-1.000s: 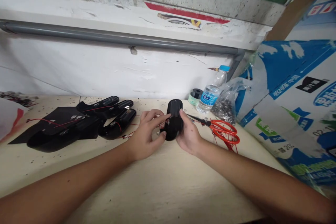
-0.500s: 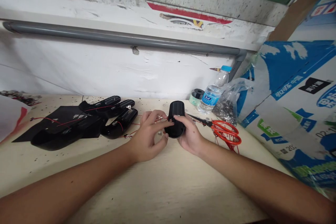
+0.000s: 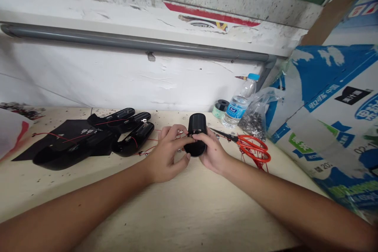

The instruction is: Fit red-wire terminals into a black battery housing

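Observation:
A glossy black plastic shell (image 3: 197,123), rounded and hollow at its near end, is held tilted just above the table. My right hand (image 3: 215,152) grips its right side, thumb pressed over the middle. From the left, my left hand (image 3: 169,153) closes on the shell, with the index finger pushing at its middle and the thumb at the lower edge. A tiny metal piece shows near those fingertips, too small to name. Similar black shells (image 3: 134,138) with red wires and metal tabs lie to the left, some on a black sheet (image 3: 23,151).
Orange-handled scissors (image 3: 253,147) lie right of my hands, over red wires. Behind them stand a water bottle (image 3: 236,108), a tape roll (image 3: 220,108) and a plastic bag (image 3: 255,120) of small metal parts. A printed carton (image 3: 333,118) borders the right side; a wall pipe (image 3: 132,44) runs behind.
Both hands keep their hold on the shell. My right thumb has slid slightly lower on it, and the shell is tipped a little differently. The rest of the table looks the same.

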The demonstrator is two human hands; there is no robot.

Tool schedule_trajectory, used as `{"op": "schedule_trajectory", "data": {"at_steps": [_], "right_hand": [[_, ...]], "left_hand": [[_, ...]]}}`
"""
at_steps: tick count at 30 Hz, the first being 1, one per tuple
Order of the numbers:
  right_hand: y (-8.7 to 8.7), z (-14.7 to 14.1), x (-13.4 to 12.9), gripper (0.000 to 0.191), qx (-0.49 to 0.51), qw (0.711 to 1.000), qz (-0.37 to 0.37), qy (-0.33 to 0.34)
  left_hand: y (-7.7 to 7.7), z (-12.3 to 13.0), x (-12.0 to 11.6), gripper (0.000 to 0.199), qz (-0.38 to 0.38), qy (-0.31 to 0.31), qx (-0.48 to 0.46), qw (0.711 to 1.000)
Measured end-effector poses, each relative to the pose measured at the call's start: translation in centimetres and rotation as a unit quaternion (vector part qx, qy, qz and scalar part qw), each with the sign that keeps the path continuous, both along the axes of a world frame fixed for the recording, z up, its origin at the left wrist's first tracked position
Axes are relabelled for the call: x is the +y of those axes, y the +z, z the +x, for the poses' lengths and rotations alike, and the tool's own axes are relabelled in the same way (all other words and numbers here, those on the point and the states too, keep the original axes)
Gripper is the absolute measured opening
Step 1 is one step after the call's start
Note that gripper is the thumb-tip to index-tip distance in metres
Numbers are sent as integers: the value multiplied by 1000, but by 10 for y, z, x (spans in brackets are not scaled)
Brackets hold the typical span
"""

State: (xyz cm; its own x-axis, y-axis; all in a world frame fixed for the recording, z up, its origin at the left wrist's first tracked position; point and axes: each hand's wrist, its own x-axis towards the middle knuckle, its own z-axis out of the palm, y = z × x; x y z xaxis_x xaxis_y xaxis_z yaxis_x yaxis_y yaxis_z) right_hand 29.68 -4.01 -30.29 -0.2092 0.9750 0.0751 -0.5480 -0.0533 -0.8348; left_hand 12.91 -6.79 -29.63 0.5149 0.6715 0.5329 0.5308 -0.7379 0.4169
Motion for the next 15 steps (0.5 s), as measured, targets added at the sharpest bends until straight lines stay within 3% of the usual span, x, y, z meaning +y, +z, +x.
{"op": "schedule_trajectory", "data": {"at_steps": [15], "right_hand": [[-1,2,2,27,6,1000,-23,8]], "left_hand": [[2,0,2,37,2,-12,2,1000]]}}
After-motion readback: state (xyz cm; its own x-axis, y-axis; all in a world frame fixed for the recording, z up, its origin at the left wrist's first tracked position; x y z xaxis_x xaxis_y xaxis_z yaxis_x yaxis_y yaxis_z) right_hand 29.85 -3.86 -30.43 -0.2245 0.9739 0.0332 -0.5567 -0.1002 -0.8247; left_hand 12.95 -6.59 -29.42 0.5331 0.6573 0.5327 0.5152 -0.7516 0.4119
